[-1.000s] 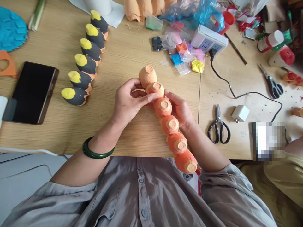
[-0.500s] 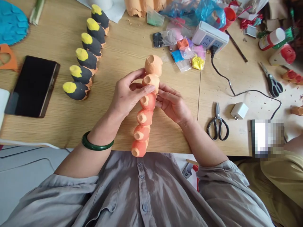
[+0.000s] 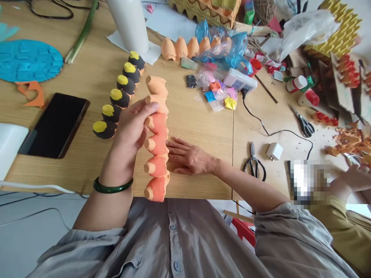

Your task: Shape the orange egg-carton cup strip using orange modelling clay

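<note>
My left hand point(image 3: 131, 123) grips an egg-carton strip point(image 3: 156, 141) near its far end, thumb on top. Most of the strip's cups are covered in orange-red with pale peach tips; the far two are pale peach. It is held up over the table, its near end reaching the table's front edge. My right hand point(image 3: 189, 156) lies palm down on the wood, fingers stretched out and holding nothing; the fingertips pass close to or behind the strip. Left of my left hand stands a row of black egg-carton cups point(image 3: 120, 98) with yellow tops.
A phone point(image 3: 55, 125) lies left. Bagged coloured clay point(image 3: 216, 92), a power strip point(image 3: 240, 80) and plain egg-carton cups point(image 3: 181, 48) lie farther back. Scissors point(image 3: 254, 162), a charger point(image 3: 274, 151) and a cable are on the right. Another person's hand point(image 3: 355, 179) shows at the right edge.
My right hand has let go of the strip and come down flat on the table. My left hand has moved left with the strip and turned it. The view has shifted to show more of the back.
</note>
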The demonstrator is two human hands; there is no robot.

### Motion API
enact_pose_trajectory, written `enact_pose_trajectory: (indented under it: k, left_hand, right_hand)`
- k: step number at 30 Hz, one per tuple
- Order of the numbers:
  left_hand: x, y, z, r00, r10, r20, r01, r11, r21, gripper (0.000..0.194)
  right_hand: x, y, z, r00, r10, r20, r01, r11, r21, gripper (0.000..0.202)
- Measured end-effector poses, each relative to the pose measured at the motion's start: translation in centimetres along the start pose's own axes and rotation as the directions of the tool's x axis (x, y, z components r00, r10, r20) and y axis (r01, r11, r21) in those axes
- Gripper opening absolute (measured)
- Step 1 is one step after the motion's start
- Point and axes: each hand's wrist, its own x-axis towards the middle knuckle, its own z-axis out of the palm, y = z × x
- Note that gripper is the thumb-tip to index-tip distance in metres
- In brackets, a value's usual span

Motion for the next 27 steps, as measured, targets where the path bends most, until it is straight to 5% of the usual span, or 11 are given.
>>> enact_pose_trajectory:
  k: [3,7,10,13,15,17,19,21,25,27]
  left_hand:
    - [-0.4,0.1,0.4,0.998,-0.049,0.037,0.049,0.999,-0.022,0.053]
    - [0.0,-0.4,0.4,0.996,-0.066,0.054,0.068,0.997,-0.042,0.056]
    - [0.8,-1.8,0.5,0.997,-0.035,0.067,0.035,0.999,0.000,0.051]
    - [1.4,-3.5,0.8,0.996,-0.004,0.089,-0.001,0.998,0.062,0.051]
    - [1.5,-4.3,1.2,0.993,0.011,0.121,-0.024,0.994,0.108,0.058]
    - [1.3,-4.8,1.6,0.989,0.032,0.142,-0.051,0.990,0.131,0.065]
    - [1.0,-5.1,1.9,0.986,0.062,0.157,-0.086,0.985,0.152,0.068]
    - [0.9,-5.4,2.3,0.983,0.081,0.167,-0.111,0.977,0.182,0.066]
    - [1.2,-6.1,2.8,0.978,0.147,0.146,-0.190,0.916,0.353,0.054]
    - [1.3,-6.3,3.0,0.964,0.214,0.159,-0.265,0.833,0.486,0.048]
  right_hand:
    - [-0.2,3.1,-1.4,0.995,0.050,0.088,-0.038,0.991,-0.129,0.071]
    - [1.5,10.1,-5.0,0.993,0.120,0.020,-0.115,0.979,-0.166,0.083]
    - [3.1,14.6,-7.9,0.985,0.171,-0.030,-0.173,0.980,-0.101,0.081]
    - [3.8,16.1,-10.1,0.954,0.250,-0.168,-0.245,0.968,0.047,0.066]
    - [3.7,15.8,-10.7,0.868,0.346,-0.357,-0.319,0.938,0.135,0.052]
    - [3.3,14.9,-10.9,0.701,0.489,-0.519,-0.402,0.872,0.279,0.042]
    - [3.0,14.1,-10.8,0.528,0.632,-0.568,-0.449,0.775,0.445,0.037]
    - [2.7,13.3,-10.6,0.419,0.713,-0.562,-0.429,0.701,0.569,0.038]
    - [2.5,11.9,-10.4,0.310,0.779,-0.546,-0.193,0.614,0.766,0.057]
    - [2.3,11.3,-10.4,0.295,0.811,-0.505,-0.055,0.542,0.838,0.067]
